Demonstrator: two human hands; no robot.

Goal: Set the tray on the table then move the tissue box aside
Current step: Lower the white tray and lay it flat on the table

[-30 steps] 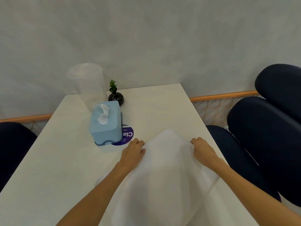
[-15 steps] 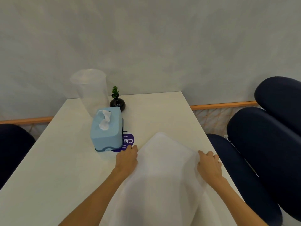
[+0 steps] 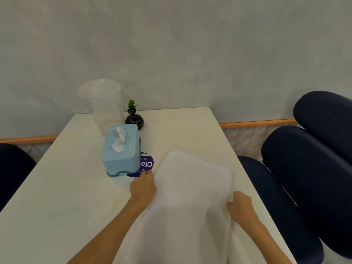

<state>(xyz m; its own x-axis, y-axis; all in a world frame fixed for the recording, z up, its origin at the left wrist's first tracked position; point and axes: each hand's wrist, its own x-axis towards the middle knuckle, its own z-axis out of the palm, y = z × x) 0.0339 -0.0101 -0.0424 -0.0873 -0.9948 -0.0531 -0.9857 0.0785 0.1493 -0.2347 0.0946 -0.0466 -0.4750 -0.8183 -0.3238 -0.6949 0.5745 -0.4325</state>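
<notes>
Both hands hold a white tray [image 3: 192,197] by its side edges over the near part of the table [image 3: 57,187]. The left hand [image 3: 143,187] curls its fingers over the left rim; the right hand [image 3: 240,207] pinches the right rim. The blue tissue box [image 3: 122,149] stands just beside the left fingertips.

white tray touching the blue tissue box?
Apart. The head view shows bare table and a purple round sticker between the white plastic tray and the light blue tissue box.
</notes>
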